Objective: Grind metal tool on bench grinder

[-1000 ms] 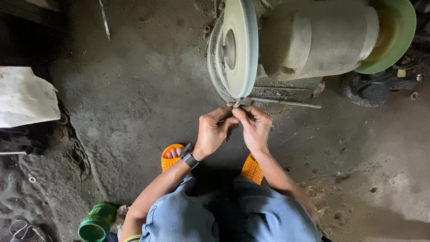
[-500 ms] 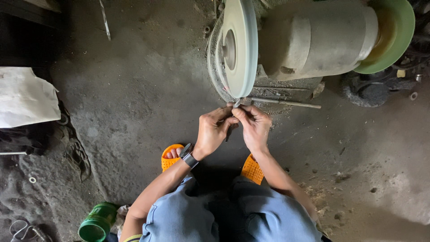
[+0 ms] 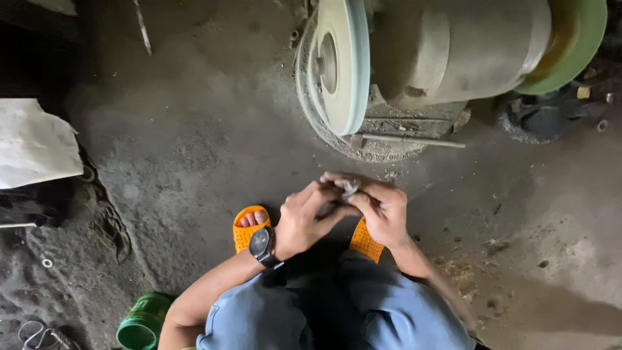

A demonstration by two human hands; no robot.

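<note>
A small, rough grinding workshop.
A large pale grinding wheel (image 3: 343, 61) on a dusty grey motor housing (image 3: 466, 48) stands on a dirty concrete floor (image 3: 194, 142).

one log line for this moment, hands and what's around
left hand + right hand: pinching small grey piece | grinding wheel: ahead, apart | green cup: lower left

The left hand (image 3: 303, 220) and right hand (image 3: 382, 210) meet near the body, fingertips (image 3: 337, 188) pinched together, both forearms bent inward, left wrist banded.
</note>
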